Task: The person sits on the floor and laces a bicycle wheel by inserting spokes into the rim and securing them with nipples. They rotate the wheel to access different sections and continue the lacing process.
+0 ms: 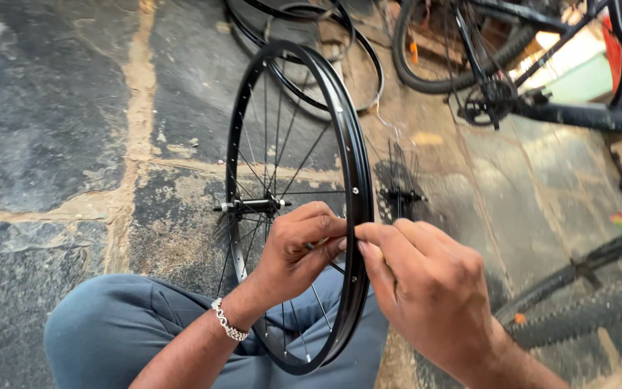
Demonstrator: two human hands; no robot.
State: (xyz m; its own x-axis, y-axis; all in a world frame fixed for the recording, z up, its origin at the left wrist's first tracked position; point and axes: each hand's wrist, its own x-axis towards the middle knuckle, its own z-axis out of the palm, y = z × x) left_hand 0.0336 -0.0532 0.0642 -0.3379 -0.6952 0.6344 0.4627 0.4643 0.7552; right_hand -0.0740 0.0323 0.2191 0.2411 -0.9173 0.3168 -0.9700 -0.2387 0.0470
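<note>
A black bicycle wheel rim [360, 180] stands upright between the person's knees, its lower arc resting down against the blue-grey trousers [120, 328]. The left hand [298, 248] reaches in through the spokes [275, 137] from the near side, its grip closed with thumb and fingertips pinched on a thin spoke right at the inner face of the rim; a silver chain bracelet [227, 322] sits on that wrist. The right hand [426, 284] comes in from the outer side of the rim, its grip also closed, forefinger and thumb pressed against the rim's edge just opposite the left fingertips, so the two hands nearly touch with the rim wall between them; what small part the right fingers pinch cannot be told. Just above and to the left of the left hand is the wheel's hub [253, 205], with its axle sticking out sideways. Beyond the right hand, on the stone floor [44, 122], lies a second hub with loose spokes [401, 189] fanning upward. Farther off, above both hands, more bare rims [354, 68] lie flat, and a bicycle frame with chainring [494, 101] rests to the upper right.
</note>
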